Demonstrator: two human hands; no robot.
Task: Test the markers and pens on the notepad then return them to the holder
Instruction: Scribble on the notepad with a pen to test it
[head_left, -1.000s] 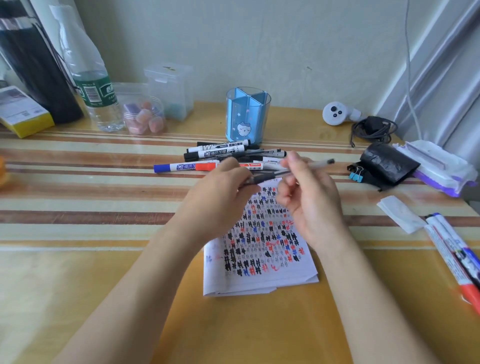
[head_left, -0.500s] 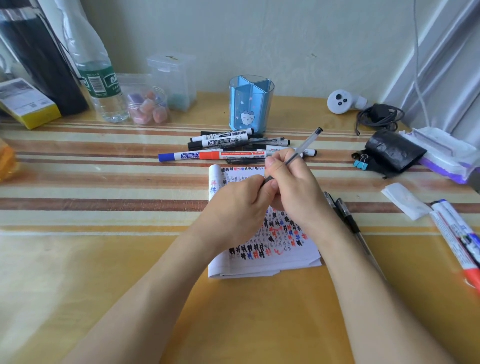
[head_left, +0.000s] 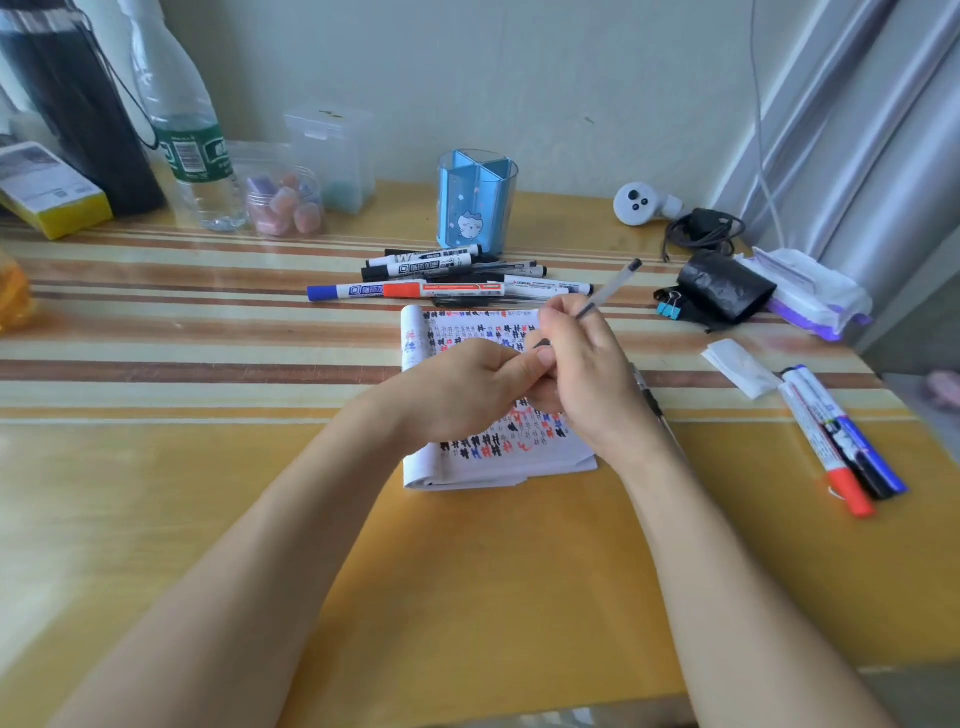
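Clear pen (head_left: 609, 287) slants far-right over the notepad (head_left: 498, 460), gripped by the right hand (head_left: 587, 374); left hand (head_left: 457, 389) curls at its near tip, hold unclear.

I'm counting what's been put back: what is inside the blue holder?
Nothing stands up out of the blue holder; only its dividers show through the translucent wall. Its floor is hidden behind the markers lying in front, so something short there cannot be ruled out.

I read "W" on black marker (head_left: 431, 255) beyond fingers (head_left: 558, 318); hash-like scribbles on notepad (head_left: 467, 328) beneath fingers; rest too blurred.
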